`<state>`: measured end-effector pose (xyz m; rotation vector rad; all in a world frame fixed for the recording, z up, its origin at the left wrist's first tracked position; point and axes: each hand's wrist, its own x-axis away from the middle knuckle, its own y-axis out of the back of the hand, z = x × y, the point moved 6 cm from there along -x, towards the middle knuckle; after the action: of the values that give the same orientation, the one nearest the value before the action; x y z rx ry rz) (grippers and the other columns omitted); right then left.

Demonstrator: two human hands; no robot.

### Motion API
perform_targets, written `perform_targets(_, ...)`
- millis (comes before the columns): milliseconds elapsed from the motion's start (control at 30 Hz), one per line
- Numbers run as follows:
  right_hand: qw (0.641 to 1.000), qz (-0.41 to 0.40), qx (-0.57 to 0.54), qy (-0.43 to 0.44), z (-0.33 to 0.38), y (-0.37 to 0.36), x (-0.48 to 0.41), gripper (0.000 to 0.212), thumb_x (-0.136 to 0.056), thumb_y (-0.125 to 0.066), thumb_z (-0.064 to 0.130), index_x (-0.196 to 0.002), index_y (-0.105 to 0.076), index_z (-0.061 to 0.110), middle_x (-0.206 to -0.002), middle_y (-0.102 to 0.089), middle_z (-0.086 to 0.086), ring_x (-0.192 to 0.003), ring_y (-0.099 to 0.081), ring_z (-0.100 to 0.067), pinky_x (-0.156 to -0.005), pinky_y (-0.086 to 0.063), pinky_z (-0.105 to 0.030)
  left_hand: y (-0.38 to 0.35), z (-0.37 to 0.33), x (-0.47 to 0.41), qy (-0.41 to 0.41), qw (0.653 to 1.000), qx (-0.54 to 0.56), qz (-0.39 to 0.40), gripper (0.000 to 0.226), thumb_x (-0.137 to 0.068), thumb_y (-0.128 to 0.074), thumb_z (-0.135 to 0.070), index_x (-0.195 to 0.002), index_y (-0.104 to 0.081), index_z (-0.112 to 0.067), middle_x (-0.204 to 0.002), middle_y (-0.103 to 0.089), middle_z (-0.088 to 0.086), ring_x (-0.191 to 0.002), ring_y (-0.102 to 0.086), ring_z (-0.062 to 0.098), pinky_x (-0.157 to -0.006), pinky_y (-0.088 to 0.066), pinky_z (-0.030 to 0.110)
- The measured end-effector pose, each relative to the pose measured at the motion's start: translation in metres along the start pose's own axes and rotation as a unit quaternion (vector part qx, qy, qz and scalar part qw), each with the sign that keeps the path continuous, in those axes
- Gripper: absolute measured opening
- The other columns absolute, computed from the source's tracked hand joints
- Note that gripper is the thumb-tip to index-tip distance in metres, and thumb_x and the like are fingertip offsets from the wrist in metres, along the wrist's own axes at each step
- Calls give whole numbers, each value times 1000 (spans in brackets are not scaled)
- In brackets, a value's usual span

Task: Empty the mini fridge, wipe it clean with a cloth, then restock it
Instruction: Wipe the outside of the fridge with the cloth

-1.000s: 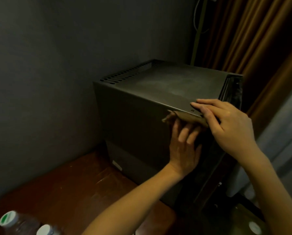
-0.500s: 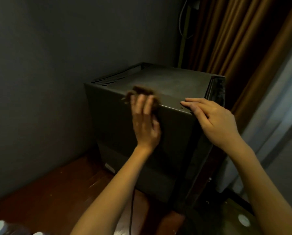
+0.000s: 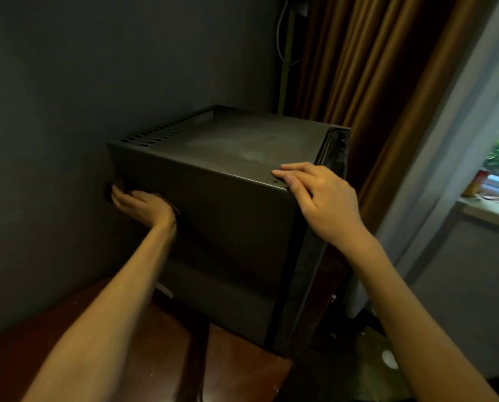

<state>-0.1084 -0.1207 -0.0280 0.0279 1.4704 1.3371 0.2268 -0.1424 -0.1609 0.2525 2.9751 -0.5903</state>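
On the reddish-brown wooden worktop (image 3: 155, 358), the dark grey boxy mini fridge (image 3: 228, 227) stands at the centre of view, close to the grey wall. Its door, at about 3 o'clock, appears closed. The left hand (image 3: 143, 207) lies flat with fingers extended, pressing a dark brown cloth (image 3: 110, 192) against the side panel at its 9 o'clock edge. The right hand (image 3: 320, 198) rests with relaxed fingers on the top front corner near 2 o'clock, holding nothing. The step looks like wiping the outer side. Doing it well probably means firm, overlapping strokes from rear edge to front, working downward, with the bracing hand stopping the fridge from sliding.
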Motion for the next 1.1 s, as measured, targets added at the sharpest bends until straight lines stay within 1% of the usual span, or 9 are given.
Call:
perform_targets(67,1000,-14,1,3,1,1,-2,37,-101,-35,39,-121,-66,36,-120,-63,19,-110,-53,1,-81,-40,-16,-1,-5,30,-9,1000,-4,13,45,-102,-32,-8,-146,-32,-1,-153,-24,20,-142,-28,30,-111,-17,18)
perform_targets(167,1000,-24,0,11,3,2,-2,36,-100,-36,38,-119,-68,34,-118,-64,18,-108,-54,0,-83,-41,-18,-5,-17,101,-118,990,-9,72,45,-101,-32,-12,-144,-33,3,-151,-25,26,-142,-26,35,-116,-20,34)
perform_targets(333,1000,-20,13,7,3,1,-1,37,-100,-36,40,-120,-67,36,-120,-63,20,-110,-54,0,-80,-42,-17,-10,-32,209,-243,953,-26,181,46,-104,-28,-26,-142,-35,-1,-152,-23,24,-145,-13,38,-118,-16,48)
perform_targets(567,998,-46,25,18,4,2,2,35,-102,-38,37,-120,-67,32,-119,-65,16,-109,-57,-2,-80,-46,-19,0,-20,274,-319,916,-35,240,40,-104,-31,-30,-142,-25,-19,-159,-10,-1,-148,-4,32,-120,-13,46)
perform_targets(700,999,-40,13,29,3,4,7,32,-102,-41,34,-120,-68,29,-120,-65,14,-111,-57,-1,-85,-45,-18,12,-11,263,-300,914,-63,266,39,-101,-38,-22,-139,-31,-17,-148,-22,5,-141,-18,36,-120,-15,43)
perform_targets(767,998,-25,-9,49,7,8,10,31,-101,-44,31,-121,-67,25,-121,-65,9,-113,-56,-4,-93,-46,-28,19,-15,250,-284,921,-85,253,42,-95,-42,-14,-137,-34,-17,-141,-28,6,-133,-27,32,-116,-22,42)
perform_targets(900,988,-33,-2,152,40,11,23,27,-99,-49,24,-117,-68,18,-115,-67,2,-114,-58,-14,-102,-42,-41,42,-20,219,-224,940,-58,249,37,-97,-40,-16,-133,-43,-7,-130,-47,7,-120,-43,14,-105,-30,17)
perform_targets(1000,969,28,5,246,69,-19,40,26,-97,-50,25,-114,-70,20,-116,-66,1,-115,-57,-15,-111,-32,-36,64,-2,201,-81,961,-15,264,31,-101,-33,-33,-115,-58,-23,-114,-63,-5,-106,-59,3,-91,-44,17)
perform_targets(1100,955,112,-31,272,77,-58,57,30,-96,-49,30,-118,-68,20,-119,-65,-1,-114,-58,-17,-106,-38,-37,88,19,186,62,979,15,192,37,-106,-29,-31,-95,-63,-23,-97,-68,13,-82,-65,7,-79,-50,25)
